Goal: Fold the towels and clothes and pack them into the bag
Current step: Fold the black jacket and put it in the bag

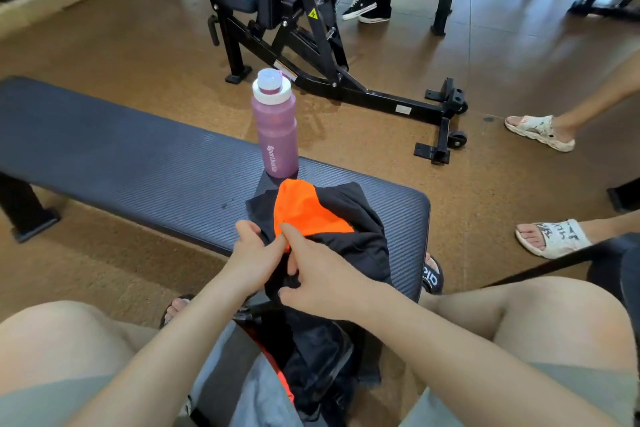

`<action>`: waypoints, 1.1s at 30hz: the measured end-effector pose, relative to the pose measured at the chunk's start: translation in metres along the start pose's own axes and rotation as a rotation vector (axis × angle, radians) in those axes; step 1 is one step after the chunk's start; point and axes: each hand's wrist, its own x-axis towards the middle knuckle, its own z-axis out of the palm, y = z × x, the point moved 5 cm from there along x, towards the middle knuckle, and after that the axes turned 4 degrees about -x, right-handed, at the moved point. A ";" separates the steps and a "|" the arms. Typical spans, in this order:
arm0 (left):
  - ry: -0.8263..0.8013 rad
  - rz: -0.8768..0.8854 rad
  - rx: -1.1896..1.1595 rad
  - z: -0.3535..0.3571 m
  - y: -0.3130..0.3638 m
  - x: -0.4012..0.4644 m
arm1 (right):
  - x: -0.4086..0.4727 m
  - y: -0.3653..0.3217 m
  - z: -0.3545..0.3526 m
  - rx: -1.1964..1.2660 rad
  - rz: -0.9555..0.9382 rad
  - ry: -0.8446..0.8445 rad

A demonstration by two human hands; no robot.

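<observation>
Between our knees sits the bag [311,367]; just beyond, both hands, left [254,262] and right [320,282], pinch the limp, light garment [332,225] on the tabletop [138,163]; we judge hems grip best.

Ribbed matt bench pad [145,149], frosted plastic bottle [276,128]

Bare forearms, no sleeves in view. Left hand [254,255] and right hand [320,276] without rings, watch or gloves. Grey-green shorts [585,388] end above bare knees. Black slide sandals [433,274], white lettering on the right strap.
</observation>
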 end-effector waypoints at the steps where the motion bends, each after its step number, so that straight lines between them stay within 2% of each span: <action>1: 0.044 0.064 0.151 -0.004 0.001 0.004 | -0.002 0.005 -0.003 0.071 0.022 0.026; 2: 0.114 0.145 0.259 -0.009 0.003 0.006 | -0.004 0.012 -0.009 0.147 0.055 0.111; 4: 0.247 0.348 0.353 -0.014 0.015 0.006 | -0.013 0.032 -0.026 0.200 0.103 0.404; 6: 0.300 0.519 0.330 -0.010 0.035 0.003 | -0.028 0.052 -0.039 0.047 0.151 0.673; 7: 0.297 0.585 0.335 -0.005 0.046 0.003 | -0.035 0.060 -0.040 -0.038 0.196 0.738; 9: 0.262 0.648 0.388 0.009 0.069 0.005 | -0.044 0.074 -0.030 -0.114 0.321 0.725; 11: 0.200 0.664 0.533 0.025 0.086 0.011 | -0.052 0.083 -0.014 -0.085 0.434 0.636; 14: 0.159 0.690 0.741 0.033 0.097 0.027 | -0.061 0.093 0.003 -0.113 0.501 0.551; 16: 0.175 0.763 0.721 0.026 0.101 0.032 | -0.063 0.092 0.002 -0.121 0.452 0.585; 18: 0.234 0.836 0.526 0.011 0.105 0.034 | -0.060 0.083 -0.007 -0.160 0.309 0.676; 20: 0.336 0.763 0.295 -0.009 0.100 0.038 | -0.055 0.069 -0.011 -0.213 0.147 0.689; 21: 0.350 0.686 0.267 -0.015 0.092 0.042 | -0.051 0.062 -0.009 -0.266 0.075 0.647; 22: 0.332 0.602 0.315 -0.018 0.083 0.047 | -0.049 0.058 -0.003 -0.342 0.021 0.582; 24: 0.325 0.494 0.555 -0.022 0.065 0.049 | -0.046 0.058 0.012 -0.466 -0.016 0.460; 26: 0.431 0.579 0.785 -0.022 0.062 0.037 | -0.049 0.061 0.017 -0.466 -0.013 0.445; 28: 0.481 0.717 0.886 -0.013 0.068 0.015 | -0.053 0.060 0.015 -0.406 -0.027 0.496; 30: 0.298 0.713 0.777 0.003 0.066 0.000 | -0.056 0.057 0.009 -0.298 0.004 0.564; 32: 0.073 0.621 0.652 0.021 0.056 -0.004 | -0.059 0.057 0.002 -0.160 0.080 0.618; 33: 0.043 0.613 0.612 0.026 0.055 -0.002 | -0.060 0.059 0.000 -0.096 0.113 0.629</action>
